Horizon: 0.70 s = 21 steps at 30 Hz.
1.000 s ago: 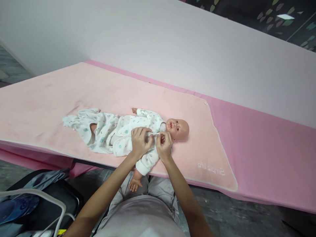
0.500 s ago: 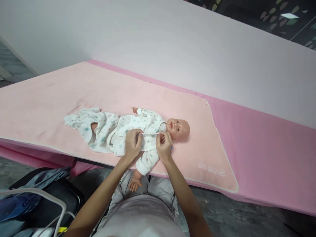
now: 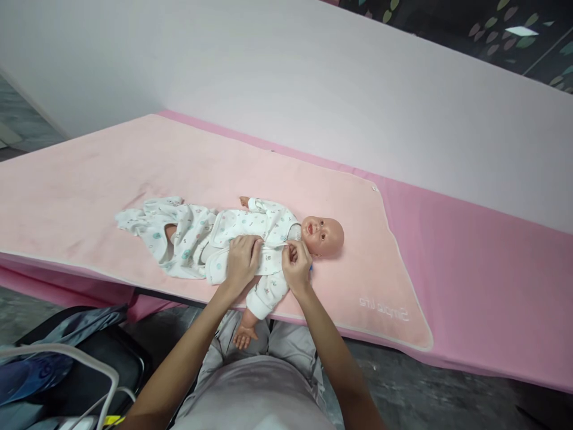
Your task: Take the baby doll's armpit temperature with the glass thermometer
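A bald baby doll (image 3: 326, 236) lies on its back, its head to the right, in a white patterned wrap shirt (image 3: 280, 220). White patterned trousers (image 3: 190, 239) cover its legs and trail off to the left. My right hand (image 3: 296, 263) is at the doll's neck, thumb and fingertips pinched on a thin white tie string (image 3: 282, 244) of the shirt. Resting over the shirt's front, my left hand (image 3: 243, 260) has its fingers pressed together; what is between them is hidden. One doll arm (image 3: 246, 331) hangs over the table's near edge.
A light pink mat (image 3: 367, 269) covers much of the pink-clothed table (image 3: 483, 286). A white wall (image 3: 313, 89) rises behind it. At the lower left stand a black chair (image 3: 129, 352) with cloth on it and a pale curved tube or bar (image 3: 96, 365).
The string, taut between both hands before, now looks slack and shorter to the eye. My left fingers have shifted slightly right and flattened onto the shirt. My right hand has hardly moved.
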### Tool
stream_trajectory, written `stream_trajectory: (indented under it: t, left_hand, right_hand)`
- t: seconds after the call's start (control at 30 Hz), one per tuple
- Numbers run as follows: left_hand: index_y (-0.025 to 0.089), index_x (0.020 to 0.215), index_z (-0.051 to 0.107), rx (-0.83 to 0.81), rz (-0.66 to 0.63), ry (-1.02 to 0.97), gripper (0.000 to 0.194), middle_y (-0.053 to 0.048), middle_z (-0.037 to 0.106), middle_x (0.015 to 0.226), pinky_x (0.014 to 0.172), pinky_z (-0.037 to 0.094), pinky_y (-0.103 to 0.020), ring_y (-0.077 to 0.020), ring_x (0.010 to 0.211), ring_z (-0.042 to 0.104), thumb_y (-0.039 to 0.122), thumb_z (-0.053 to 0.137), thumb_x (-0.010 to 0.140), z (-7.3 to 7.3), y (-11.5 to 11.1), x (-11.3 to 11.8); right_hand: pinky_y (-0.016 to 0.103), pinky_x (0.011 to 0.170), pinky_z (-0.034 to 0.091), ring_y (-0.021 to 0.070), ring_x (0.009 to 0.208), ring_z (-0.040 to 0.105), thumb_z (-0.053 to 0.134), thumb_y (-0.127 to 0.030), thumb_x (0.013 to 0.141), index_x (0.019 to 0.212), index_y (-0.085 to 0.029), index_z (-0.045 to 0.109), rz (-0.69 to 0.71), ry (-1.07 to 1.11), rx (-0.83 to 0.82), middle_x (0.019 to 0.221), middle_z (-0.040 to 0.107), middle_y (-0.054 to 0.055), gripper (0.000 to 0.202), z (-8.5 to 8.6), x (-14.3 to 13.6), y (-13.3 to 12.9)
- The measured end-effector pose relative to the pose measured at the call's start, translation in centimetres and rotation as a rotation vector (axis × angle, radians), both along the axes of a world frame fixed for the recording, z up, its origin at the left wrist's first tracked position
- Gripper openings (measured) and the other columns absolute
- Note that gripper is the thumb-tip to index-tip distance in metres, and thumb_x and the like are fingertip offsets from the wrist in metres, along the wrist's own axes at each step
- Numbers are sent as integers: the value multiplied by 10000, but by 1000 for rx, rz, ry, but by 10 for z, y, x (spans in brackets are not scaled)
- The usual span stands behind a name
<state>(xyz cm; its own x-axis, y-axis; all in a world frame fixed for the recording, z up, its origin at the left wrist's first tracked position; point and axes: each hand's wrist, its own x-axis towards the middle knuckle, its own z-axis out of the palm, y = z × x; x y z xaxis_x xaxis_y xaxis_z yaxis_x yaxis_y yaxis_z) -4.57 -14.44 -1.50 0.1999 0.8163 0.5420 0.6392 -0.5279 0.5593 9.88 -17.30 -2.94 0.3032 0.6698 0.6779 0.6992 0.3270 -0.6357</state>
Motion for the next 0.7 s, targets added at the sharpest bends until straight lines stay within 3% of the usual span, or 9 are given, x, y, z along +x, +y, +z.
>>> stream_trajectory:
  t: [0.27, 0.7]
  left_hand:
    - [198, 971, 556, -6, -101, -72, 184, -53, 605, 926, 821, 400, -368, -221, 905, 530, 309, 427, 902, -2, -3, -11]
    - [212, 915, 537, 39, -112, -152, 112, -51, 600, 917, 822, 412, -363, -215, 913, 533, 267, 441, 903, -5, -5, -12]
  right_hand:
    - [245, 612, 437, 120, 618, 532, 461, -185, 840, 868, -186, 586, -11, 3, 0, 693, 572, 9, 128, -2, -1, 1]
    - [240, 598, 424, 114, 600, 511, 453, -185, 833, 847, -186, 565, 2, 26, 2, 685, 551, 0, 113, 0, 0, -1]
